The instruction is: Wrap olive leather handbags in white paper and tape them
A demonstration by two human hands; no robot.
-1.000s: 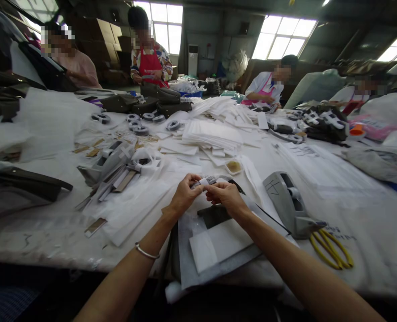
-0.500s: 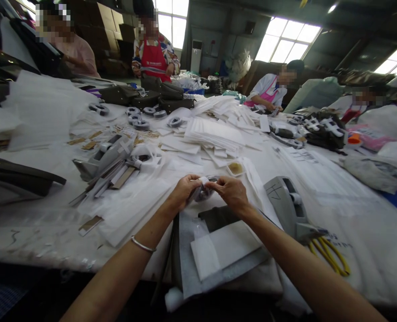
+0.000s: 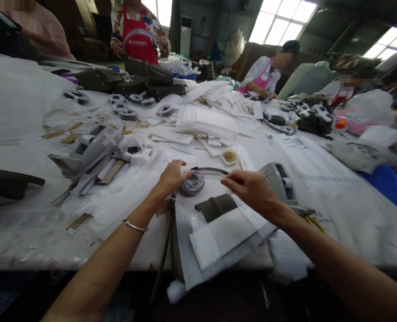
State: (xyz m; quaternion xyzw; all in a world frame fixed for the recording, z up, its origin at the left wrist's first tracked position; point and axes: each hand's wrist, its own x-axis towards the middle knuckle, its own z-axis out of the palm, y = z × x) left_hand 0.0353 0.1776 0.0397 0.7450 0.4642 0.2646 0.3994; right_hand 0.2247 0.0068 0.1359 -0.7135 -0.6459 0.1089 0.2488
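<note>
A grey coiled strap (image 3: 192, 184), wrapped in clear film, lies on the table. My left hand (image 3: 171, 178) is at its left side, thumb and forefinger apart, the thumb at the coil's rim. To the right, my right hand (image 3: 250, 188) has its fingers curled together; what they pinch, if anything, is hidden. A thin dark strap (image 3: 212, 170) arcs behind the coil towards those fingertips. Nearer me lies a dark olive bag (image 3: 176, 250), partly under white foam sheeting (image 3: 223, 246). An olive flap with a band (image 3: 217, 206) shows above the foam.
A small dish (image 3: 230, 156) with yellowish contents stands beyond my hands. Grey tape dispensers (image 3: 279, 181) sit right and left. White foam sheets (image 3: 207, 120), more coils (image 3: 128, 114) and olive bags (image 3: 101, 79) cover the far table. Several people work around it.
Both hands were together on the coil; now they are apart, the right one further right. The coil rests on the table, and the view has shifted right.
</note>
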